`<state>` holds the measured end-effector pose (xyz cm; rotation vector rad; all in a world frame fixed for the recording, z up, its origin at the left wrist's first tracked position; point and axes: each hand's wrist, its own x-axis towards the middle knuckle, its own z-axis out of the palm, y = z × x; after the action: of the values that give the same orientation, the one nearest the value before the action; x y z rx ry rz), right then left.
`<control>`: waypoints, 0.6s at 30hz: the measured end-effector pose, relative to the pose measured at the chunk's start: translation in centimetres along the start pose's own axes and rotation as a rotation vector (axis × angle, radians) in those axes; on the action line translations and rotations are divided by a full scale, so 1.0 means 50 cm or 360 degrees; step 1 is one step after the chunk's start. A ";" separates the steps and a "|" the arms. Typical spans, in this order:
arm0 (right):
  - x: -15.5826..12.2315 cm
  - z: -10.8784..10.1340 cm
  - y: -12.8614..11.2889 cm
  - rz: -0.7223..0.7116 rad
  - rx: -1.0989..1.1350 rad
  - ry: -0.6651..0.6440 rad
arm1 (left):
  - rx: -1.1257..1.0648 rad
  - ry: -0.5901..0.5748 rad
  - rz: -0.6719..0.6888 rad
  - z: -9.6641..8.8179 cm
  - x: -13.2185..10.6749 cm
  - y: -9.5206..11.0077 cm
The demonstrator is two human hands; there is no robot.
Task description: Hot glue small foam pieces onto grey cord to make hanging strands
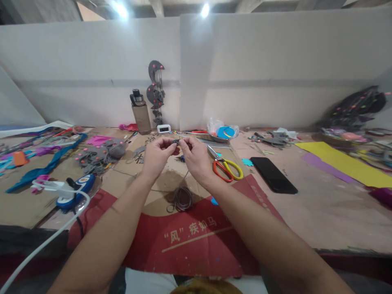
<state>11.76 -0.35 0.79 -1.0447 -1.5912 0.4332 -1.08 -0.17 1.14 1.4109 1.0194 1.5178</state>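
Tinted bottle (142, 117) just beside a small white device (163, 129), black phone (273, 174) farther right on the table (330, 218).

Clock centred on cord coil (183, 199), which lies on the cardboard (183, 259), itself on the table (330, 216): power strip (86, 185) at 9 o'clock, ornament heap (102, 156) at 10, bottle (141, 117) at 11, bowl (218, 139) at 1, scissors (221, 158) at 2, phone (273, 174) between 2 and 3, right of scissors. Timer (163, 129) just right of bottle; hanging ornament (155, 96) between 11 and 12, behind timer, at wall panel (98, 61).
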 end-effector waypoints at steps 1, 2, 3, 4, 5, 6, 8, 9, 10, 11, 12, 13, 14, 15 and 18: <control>0.000 0.000 0.000 0.0000 -0.0009 -0.0002 | 0.0027 -0.0005 0.0006 0.000 0.000 0.002; 0.000 -0.001 -0.001 0.0004 -0.0014 -0.0005 | 0.0056 -0.0010 0.0016 0.000 -0.001 0.003; 0.000 -0.001 -0.001 0.0008 -0.0018 -0.0008 | 0.0082 -0.0015 0.0032 0.001 -0.001 0.005; 0.000 -0.001 -0.001 0.0010 -0.0021 -0.0010 | 0.0106 -0.0017 0.0048 0.001 -0.002 0.006; 0.000 -0.001 -0.001 0.0011 -0.0025 -0.0009 | 0.0127 -0.0021 0.0061 0.000 -0.002 0.006; 0.000 -0.002 -0.001 0.0008 -0.0028 -0.0009 | 0.0141 -0.0026 0.0072 0.000 -0.002 0.006; 0.001 -0.002 -0.001 -0.0001 -0.0035 -0.0006 | 0.0161 -0.0040 0.0083 -0.001 -0.002 0.005; 0.001 -0.002 -0.001 0.0000 -0.0038 -0.0004 | 0.0167 -0.0049 0.0084 -0.002 -0.002 0.004; 0.001 -0.002 0.000 0.0002 -0.0042 -0.0001 | 0.0168 -0.0058 0.0081 -0.003 -0.002 0.003; 0.001 -0.002 0.001 0.0002 -0.0048 0.0002 | 0.0164 -0.0065 0.0076 -0.004 -0.002 0.003; 0.001 -0.002 0.002 0.0000 -0.0055 0.0006 | 0.0158 -0.0071 0.0069 -0.005 -0.002 0.002; 0.001 -0.002 0.002 -0.0003 -0.0061 0.0008 | 0.0150 -0.0075 0.0061 -0.005 -0.002 0.003; 0.001 -0.001 0.003 -0.0008 -0.0066 0.0007 | 0.0145 -0.0078 0.0051 -0.005 -0.002 0.004; 0.001 -0.001 0.003 -0.0011 -0.0070 0.0006 | 0.0142 -0.0078 0.0042 -0.005 -0.002 0.005; 0.001 -0.002 0.003 -0.0007 -0.0084 -0.0001 | 0.0155 -0.0070 0.0032 -0.003 -0.003 0.009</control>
<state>11.90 -0.27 0.73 -1.0811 -1.6127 0.3903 -1.25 -0.45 1.50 1.5197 1.0678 1.4621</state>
